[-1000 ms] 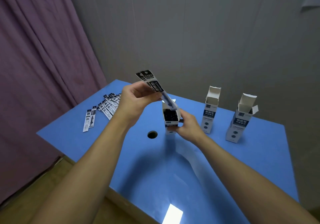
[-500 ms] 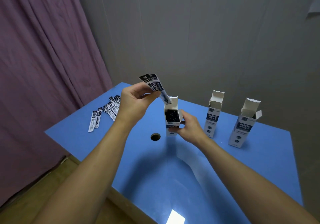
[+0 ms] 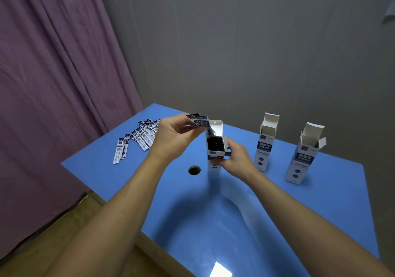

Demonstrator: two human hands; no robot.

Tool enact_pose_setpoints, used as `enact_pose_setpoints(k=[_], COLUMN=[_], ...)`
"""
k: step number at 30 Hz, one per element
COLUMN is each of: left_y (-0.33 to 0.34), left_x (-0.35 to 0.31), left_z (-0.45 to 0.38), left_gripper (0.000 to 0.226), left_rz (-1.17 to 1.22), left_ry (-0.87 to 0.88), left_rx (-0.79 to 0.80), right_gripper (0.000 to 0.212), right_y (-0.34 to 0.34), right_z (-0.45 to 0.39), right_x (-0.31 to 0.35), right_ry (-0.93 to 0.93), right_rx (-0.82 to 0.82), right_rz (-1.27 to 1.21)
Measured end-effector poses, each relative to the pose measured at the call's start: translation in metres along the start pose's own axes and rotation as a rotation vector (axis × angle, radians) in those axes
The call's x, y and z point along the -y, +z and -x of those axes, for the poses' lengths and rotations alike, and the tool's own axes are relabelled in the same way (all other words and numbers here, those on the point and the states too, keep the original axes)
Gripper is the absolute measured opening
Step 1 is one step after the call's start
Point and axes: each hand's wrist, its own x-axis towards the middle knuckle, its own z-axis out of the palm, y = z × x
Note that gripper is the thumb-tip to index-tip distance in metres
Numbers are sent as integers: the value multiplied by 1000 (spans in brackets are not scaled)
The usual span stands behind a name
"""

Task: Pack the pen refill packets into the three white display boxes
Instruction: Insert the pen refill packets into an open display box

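Three white display boxes stand upright with open top flaps on the blue table. My right hand grips the left box, which shows dark packets inside. My left hand pinches the top of a couple of refill packets whose lower ends reach into that box's opening. The middle box and the right box stand untouched. A pile of loose refill packets lies at the table's far left.
A round hole is in the tabletop just left of the held box. A purple curtain hangs on the left and a grey wall stands behind the table. Wooden floor shows below the table's left edge.
My left hand has lowered the packets, and their lower ends have gone down into the left box's opening. My right hand stays on the box.
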Motion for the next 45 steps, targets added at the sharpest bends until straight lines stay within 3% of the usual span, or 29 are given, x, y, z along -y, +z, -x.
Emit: enact_pose_setpoints(k=[21, 26, 32, 35, 38, 45], left_y=[1, 1, -5, -7, -8, -8], left_x=[1, 16, 26, 22, 19, 29], left_z=[5, 2, 2, 2, 1, 0], left_gripper=[19, 14, 18, 22, 11, 7], left_rz=[-49, -210, -564, -486, -349, -550], left_ry=[-20, -49, -171, -131, -125, -106], left_rx=[9, 55, 124, 155, 43, 112], right_gripper=[42, 38, 41, 41, 42, 40], right_y=[3, 6, 10, 10, 12, 19], right_z=[4, 3, 2, 3, 3, 5], right_x=[0, 7, 13, 10, 11, 17], right_ry=[12, -20, -20, -11, 5, 11], right_rx=[25, 31, 65, 73, 79, 84], right_rz=[29, 37, 43, 45, 43, 34])
